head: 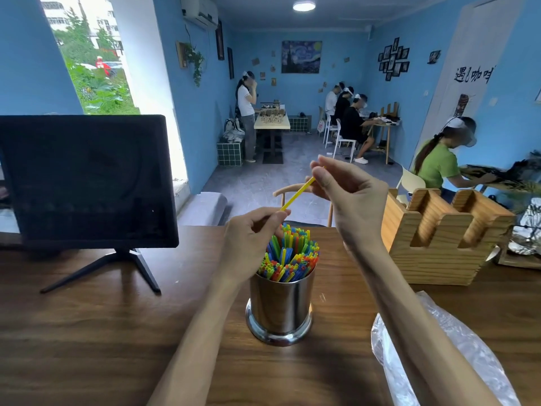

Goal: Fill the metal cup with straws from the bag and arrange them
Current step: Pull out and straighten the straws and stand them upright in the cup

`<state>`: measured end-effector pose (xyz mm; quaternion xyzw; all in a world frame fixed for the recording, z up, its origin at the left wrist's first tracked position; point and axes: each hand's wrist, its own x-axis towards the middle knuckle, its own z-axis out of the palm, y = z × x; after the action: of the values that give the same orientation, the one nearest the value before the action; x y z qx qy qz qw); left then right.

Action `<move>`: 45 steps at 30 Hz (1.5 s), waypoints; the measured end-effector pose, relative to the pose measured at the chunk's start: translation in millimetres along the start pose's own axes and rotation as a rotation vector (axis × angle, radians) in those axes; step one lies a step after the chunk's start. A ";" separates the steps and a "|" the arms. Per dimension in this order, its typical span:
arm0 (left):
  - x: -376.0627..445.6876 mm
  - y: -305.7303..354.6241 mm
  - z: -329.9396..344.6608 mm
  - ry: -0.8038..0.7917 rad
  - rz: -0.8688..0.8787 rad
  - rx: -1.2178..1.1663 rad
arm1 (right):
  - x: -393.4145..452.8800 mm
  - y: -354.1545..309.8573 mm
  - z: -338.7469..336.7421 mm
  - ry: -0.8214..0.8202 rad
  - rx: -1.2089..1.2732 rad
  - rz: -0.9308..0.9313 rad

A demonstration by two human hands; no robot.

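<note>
Holding a thin yellow plastic straw above the shiny metal cup | left hand pinches its lower end, right hand its upper | cup under left hand, clear plastic bag beneath right forearm on desk | best lowered upright into a gap.

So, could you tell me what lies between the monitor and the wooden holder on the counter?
In the head view, the metal cup of straws stands between monitor and wooden holder.

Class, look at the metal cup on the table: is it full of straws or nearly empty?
Full. The metal cup stands upright, packed with coloured straws rising above its rim.
</note>
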<state>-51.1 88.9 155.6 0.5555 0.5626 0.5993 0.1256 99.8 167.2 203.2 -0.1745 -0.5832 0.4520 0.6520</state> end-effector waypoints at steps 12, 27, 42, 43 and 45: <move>-7.9 10.8 -25.7 0.279 -0.252 -0.270 | 0.6 29.5 -15.6 0.245 0.066 0.222; -9.7 -17.0 -28.1 0.115 -0.208 0.008 | 8.6 38.8 -27.2 0.310 0.133 0.174; -7.5 -5.2 -0.4 -0.381 0.016 0.560 | -13.8 67.4 -20.7 -0.479 -0.795 0.078; -5.8 -5.3 -0.4 -0.368 0.001 0.554 | -14.4 67.9 -21.9 -0.518 -0.821 0.100; -2.8 -6.7 -0.8 -0.321 -0.051 0.551 | -14.2 67.2 -23.4 -0.535 -0.816 0.127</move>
<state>-54.0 88.5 148.9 0.6420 0.6903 0.3256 0.0725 96.6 198.5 137.8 -0.3286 -0.8480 0.2545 0.3289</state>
